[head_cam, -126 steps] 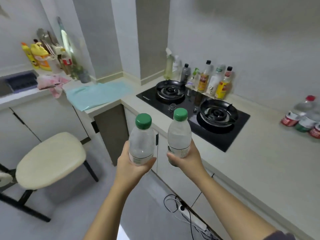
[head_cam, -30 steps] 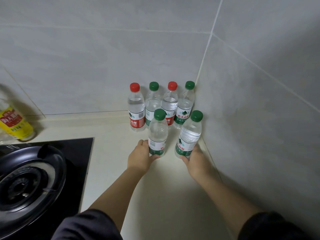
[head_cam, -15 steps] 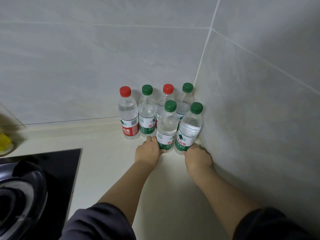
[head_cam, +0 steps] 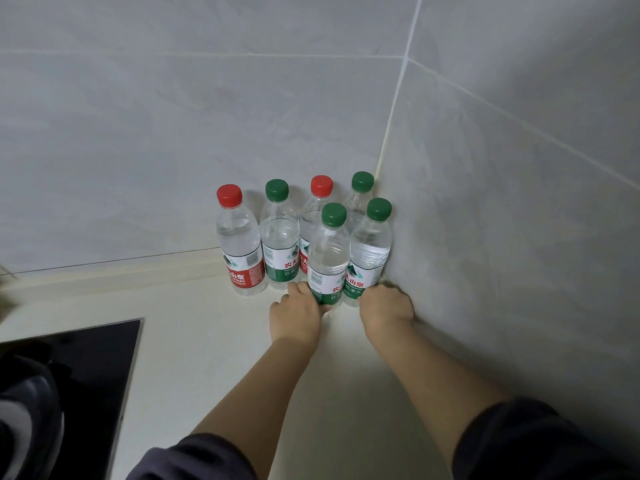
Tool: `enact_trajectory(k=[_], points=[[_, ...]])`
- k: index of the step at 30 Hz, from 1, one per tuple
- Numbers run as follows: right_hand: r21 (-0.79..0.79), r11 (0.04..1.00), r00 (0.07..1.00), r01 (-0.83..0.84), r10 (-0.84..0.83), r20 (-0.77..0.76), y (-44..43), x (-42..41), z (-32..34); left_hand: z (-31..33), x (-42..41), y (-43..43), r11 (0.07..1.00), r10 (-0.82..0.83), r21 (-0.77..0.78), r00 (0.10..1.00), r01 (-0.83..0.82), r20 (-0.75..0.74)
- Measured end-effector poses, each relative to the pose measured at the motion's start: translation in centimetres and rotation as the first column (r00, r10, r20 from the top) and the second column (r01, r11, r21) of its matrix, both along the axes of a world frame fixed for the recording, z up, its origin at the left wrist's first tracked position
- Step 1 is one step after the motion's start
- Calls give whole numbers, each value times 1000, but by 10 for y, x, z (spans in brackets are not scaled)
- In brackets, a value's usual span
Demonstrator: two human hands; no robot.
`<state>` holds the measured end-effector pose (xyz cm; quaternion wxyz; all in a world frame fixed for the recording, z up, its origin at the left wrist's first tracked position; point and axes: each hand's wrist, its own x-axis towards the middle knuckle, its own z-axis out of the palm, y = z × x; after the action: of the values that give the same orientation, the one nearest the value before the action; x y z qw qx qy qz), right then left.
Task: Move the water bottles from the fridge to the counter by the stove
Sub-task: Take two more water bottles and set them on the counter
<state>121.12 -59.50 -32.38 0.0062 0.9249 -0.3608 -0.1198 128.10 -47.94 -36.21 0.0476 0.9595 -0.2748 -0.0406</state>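
Both green-capped bottles stand on the table point(head_cam: 214, 341) in the wall corner, at 2 o'clock from the stove point(head_cam: 86, 375). The left hand point(head_cam: 294, 313) grasps the left bottle point(head_cam: 327, 258) at its base, and the right hand point(head_cam: 386, 308) grasps the right bottle point(head_cam: 369, 251). They look full, so weighty, and the plastic is thin and slick; the labelled waist seems the surest hold.

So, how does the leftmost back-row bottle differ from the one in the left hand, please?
The leftmost back-row bottle has a red cap and label; the left-hand bottle has green ones. The first stands unheld at the wall; the second, in front, is gripped low by the left hand. Both stand upright, capped.
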Motion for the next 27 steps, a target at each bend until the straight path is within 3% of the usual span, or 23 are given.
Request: enact_trajectory(k=[5,18,27], points=[[-7,1000,1000,-22,22,-14,0,-2,3,3,-3,0,999,25,-31,998,-26,-53],[-20,1000,1000,-16,16,6,-1,-2,6,14,-10,-6,995,74,63,997,-74,5],[-21,998,997,64,-63,46,8,-12,4,24,-16,7,993,120,13,980,-119,-160]])
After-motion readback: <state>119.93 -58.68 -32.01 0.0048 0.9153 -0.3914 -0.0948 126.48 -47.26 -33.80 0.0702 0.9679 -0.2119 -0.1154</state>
